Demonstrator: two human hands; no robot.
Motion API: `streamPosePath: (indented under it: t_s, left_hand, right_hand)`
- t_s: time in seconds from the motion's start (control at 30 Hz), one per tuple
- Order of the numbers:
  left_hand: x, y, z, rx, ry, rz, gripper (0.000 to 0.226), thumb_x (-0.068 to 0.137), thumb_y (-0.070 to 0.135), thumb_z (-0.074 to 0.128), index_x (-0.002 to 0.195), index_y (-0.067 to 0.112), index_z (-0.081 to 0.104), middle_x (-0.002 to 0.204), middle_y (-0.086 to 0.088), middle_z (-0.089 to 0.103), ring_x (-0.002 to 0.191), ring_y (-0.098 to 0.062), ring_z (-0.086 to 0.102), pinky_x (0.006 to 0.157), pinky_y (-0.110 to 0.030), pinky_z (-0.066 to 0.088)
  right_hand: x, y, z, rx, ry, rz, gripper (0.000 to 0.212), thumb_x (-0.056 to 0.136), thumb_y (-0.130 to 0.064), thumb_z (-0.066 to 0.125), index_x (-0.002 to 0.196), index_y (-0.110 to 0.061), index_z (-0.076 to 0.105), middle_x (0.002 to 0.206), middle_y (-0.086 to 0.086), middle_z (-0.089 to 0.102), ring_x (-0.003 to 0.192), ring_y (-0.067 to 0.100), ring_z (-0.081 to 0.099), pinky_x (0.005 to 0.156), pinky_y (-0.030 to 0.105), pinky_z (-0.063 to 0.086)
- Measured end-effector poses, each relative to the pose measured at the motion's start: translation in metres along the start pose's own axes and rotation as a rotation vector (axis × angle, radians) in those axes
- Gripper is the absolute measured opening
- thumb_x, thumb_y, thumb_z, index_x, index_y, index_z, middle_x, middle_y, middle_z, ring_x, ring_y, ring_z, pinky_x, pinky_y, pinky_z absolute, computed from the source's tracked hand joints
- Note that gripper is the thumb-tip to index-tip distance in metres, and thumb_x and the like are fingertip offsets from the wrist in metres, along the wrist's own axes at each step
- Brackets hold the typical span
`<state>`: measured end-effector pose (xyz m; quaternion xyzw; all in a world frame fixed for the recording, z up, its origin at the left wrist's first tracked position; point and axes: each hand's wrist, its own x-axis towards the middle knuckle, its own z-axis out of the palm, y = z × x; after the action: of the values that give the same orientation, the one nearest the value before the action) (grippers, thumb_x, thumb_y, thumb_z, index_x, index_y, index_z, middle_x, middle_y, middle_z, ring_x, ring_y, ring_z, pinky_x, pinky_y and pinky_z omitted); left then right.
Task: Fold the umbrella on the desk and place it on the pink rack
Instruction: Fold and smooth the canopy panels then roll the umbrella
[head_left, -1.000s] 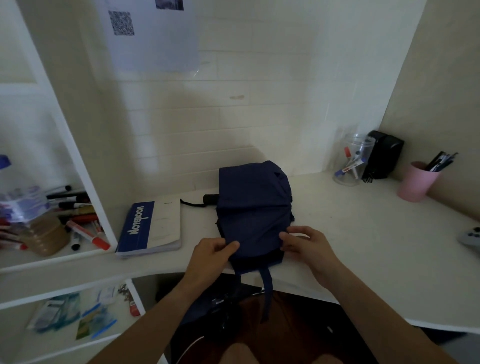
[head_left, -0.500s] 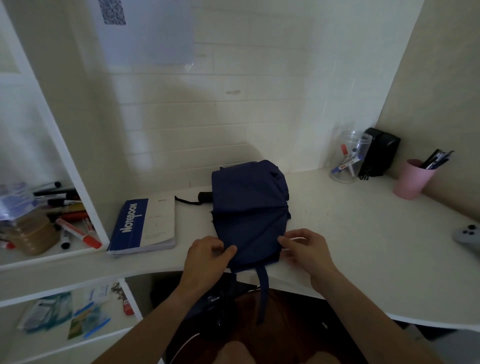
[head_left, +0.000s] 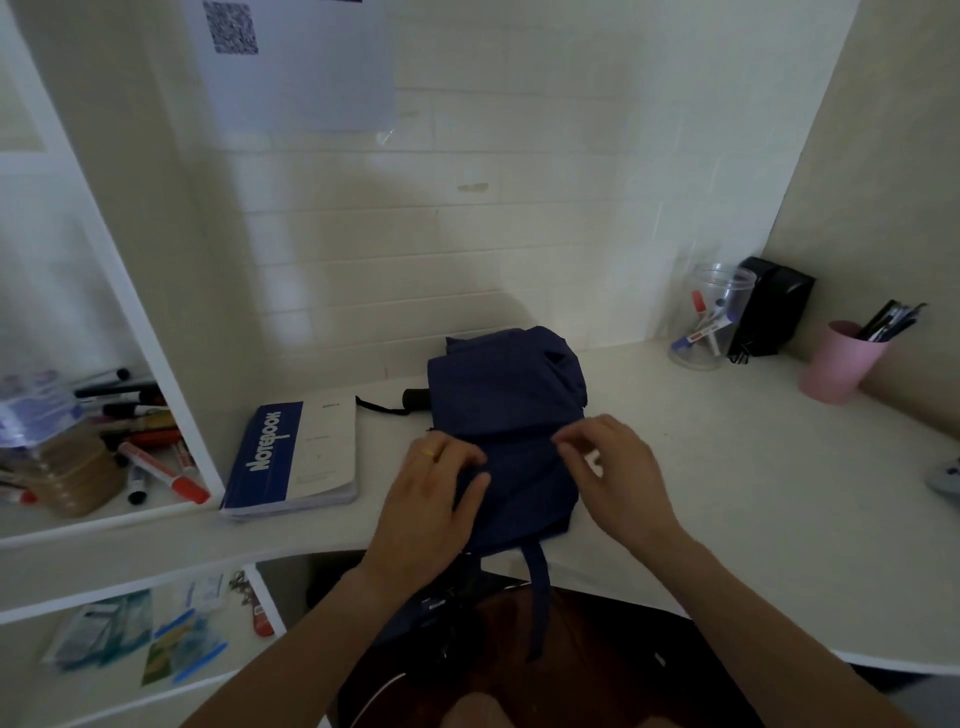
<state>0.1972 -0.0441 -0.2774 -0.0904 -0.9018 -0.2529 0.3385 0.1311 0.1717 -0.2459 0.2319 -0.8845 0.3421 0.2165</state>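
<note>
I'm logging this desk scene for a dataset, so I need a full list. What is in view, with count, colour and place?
umbrella: one, navy, collapsed on the desk centre, strap hanging over the front edge
desk: one, white
notebook: one, blue and white, left of the umbrella
pink cup: one, holding pens, far right
clear jar: one, markers inside, by the back wall
black box: one, right of the jar
markers: many, mixed colours, left shelf
paper sheet: one, white with a QR code, on the wall
left hand: gripping the umbrella fabric
right hand: pinching the fabric fold
</note>
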Motion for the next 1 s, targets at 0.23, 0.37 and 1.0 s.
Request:
streamPosePath:
  t_s: [0.23,0.37,1.0]
  left_hand:
    - [-0.003,-0.03,0.021,0.276,-0.545,0.094,0.063,0.104,0.057,0.024,0.159,0.026,0.024,0.165,0.0,0.028,0.149,-0.018,0.028,0.122,-0.039,0.027]
    - [-0.016,-0.043,0.016,0.374,-0.537,0.087,0.081,0.098,0.072,0.011,0.161,0.02,0.017,0.167,0.001,0.024,0.152,-0.019,0.025,0.126,-0.041,0.014]
    - [0.074,-0.016,-0.03,-0.556,0.016,-0.785,0.032,0.087,0.053,0.071,0.098,0.023,0.068,0.097,0.012,0.066,0.086,0.0,0.059,0.067,-0.015,0.041]
  right_hand:
    - [-0.002,0.033,0.026,-0.298,-0.433,-0.192,0.05,0.097,-0.05,0.039,0.14,-0.028,0.051,0.146,-0.002,0.05,0.134,0.022,0.046,0.111,0.038,0.04]
    - [-0.019,0.055,0.031,-0.407,-0.678,-0.109,0.081,0.087,-0.074,0.001,0.158,-0.036,-0.002,0.165,-0.011,-0.012,0.153,0.009,-0.011,0.125,0.031,-0.002]
    - [0.072,0.005,-0.009,0.236,0.019,0.342,0.029,0.084,-0.031,0.076,0.109,-0.02,0.069,0.103,-0.008,0.071,0.089,0.011,0.065,0.076,0.021,0.05]
